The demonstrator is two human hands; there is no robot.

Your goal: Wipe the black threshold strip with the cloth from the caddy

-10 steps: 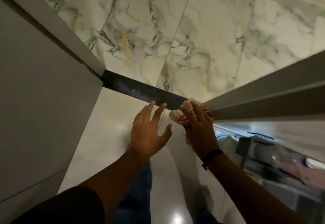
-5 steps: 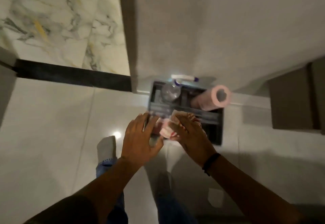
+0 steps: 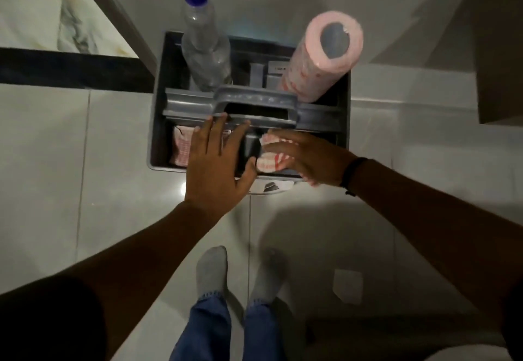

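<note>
A grey caddy (image 3: pixel 343 123) with a central handle stands on the pale floor against the wall. My right hand (image 3: pixel 305 158) is shut on a bunched red-and-white cloth (image 3: pixel 270 161) over the caddy's near right compartment. My left hand (image 3: pixel 215 162) hovers open, fingers spread, over the near left compartment, fingertips by the handle. Another folded red-and-white cloth (image 3: pixel 181 148) lies in that compartment, partly hidden by my left hand. The black threshold strip (image 3: pixel 70 69) runs along the floor at the left, away from both hands.
A clear spray bottle (image 3: pixel 205 49) and a pink roll of wipes (image 3: pixel 322 55) stand in the caddy's far side. A door frame (image 3: pixel 113 15) meets the strip. My socked feet (image 3: pixel 212 273) stand below. A cabinet corner (image 3: pixel 498 63) juts in at right.
The view swung from the threshold strip to the caddy. My right hand carried the cloth off the strip to above the caddy, and my left hand came along open.
</note>
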